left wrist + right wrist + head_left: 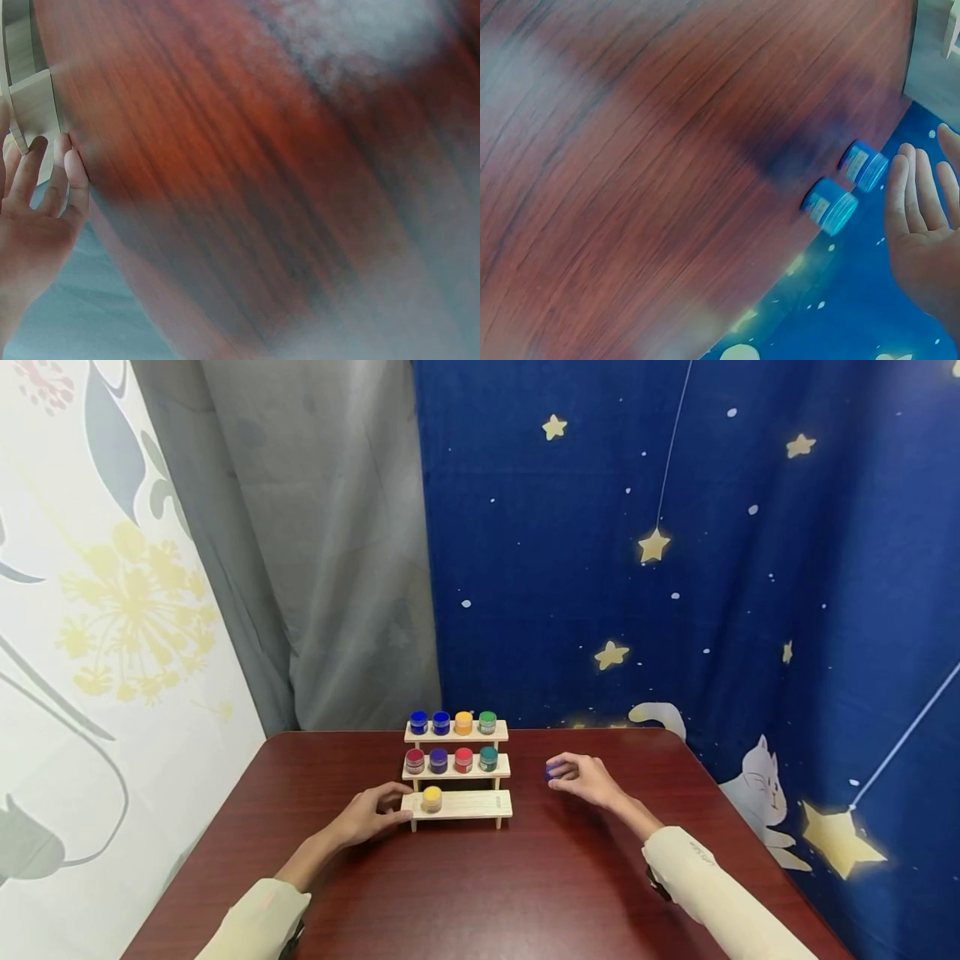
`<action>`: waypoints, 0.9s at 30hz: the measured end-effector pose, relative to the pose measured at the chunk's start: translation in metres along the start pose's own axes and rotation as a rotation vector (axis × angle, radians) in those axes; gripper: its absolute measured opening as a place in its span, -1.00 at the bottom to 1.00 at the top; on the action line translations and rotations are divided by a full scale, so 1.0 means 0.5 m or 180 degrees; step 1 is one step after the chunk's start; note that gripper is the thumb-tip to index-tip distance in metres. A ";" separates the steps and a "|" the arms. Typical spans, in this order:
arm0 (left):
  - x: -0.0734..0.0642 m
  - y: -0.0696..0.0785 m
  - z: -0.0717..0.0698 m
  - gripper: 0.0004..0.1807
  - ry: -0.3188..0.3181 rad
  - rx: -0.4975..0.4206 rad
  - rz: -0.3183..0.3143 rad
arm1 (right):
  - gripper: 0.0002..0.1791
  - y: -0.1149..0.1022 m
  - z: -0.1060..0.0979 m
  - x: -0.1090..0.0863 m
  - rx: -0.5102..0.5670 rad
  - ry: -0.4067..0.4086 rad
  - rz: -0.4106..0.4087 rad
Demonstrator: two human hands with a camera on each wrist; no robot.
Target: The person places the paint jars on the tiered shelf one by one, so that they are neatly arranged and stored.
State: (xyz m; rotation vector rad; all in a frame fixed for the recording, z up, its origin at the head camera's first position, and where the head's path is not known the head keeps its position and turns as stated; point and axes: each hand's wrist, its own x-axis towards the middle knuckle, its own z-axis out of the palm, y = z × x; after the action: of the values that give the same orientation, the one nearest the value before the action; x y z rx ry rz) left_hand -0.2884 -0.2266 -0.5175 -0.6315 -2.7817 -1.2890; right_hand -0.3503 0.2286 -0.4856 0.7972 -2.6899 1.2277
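Observation:
My left hand [365,814] holds the left end of a three-step wooden rack [468,806], thumb in front and fingers behind. In the left wrist view its fingers [73,166] lie along the rack's edge. On the lowest step stands a yellow paint jar [432,799]. Off to the rack's right, my right hand [588,779] is at a blue paint jar [552,770], mostly hidden by the fingers. From the right wrist, two paint jars show side by side, one dark blue [863,166] and one teal-blue [830,206]. The right fingers are fairly straight, fingertips close beside the dark blue jar.
Several paint jars line the upper steps, among them a green jar [487,722] on top and a red jar [463,760] in the middle. The dark red-brown table [465,893] ends at a blue star-printed curtain [525,568] and a grey curtain [337,568].

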 end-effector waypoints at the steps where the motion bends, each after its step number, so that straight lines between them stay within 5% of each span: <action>1: 0.000 0.000 0.000 -0.58 -0.0001 0.0003 -0.0012 | -0.63 0.003 -0.004 -0.001 -0.0014 0.0017 0.0022; 27: 0.003 -0.005 0.001 -0.59 -0.0035 -0.0098 0.0002 | -0.44 0.098 -0.065 -0.017 -0.0090 0.0347 0.0638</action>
State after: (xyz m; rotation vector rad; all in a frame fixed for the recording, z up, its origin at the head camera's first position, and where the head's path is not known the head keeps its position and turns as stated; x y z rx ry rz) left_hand -0.2905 -0.2273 -0.5191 -0.6430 -2.7751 -1.3349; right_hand -0.3716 0.2824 -0.4995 0.4515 -2.7440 1.2286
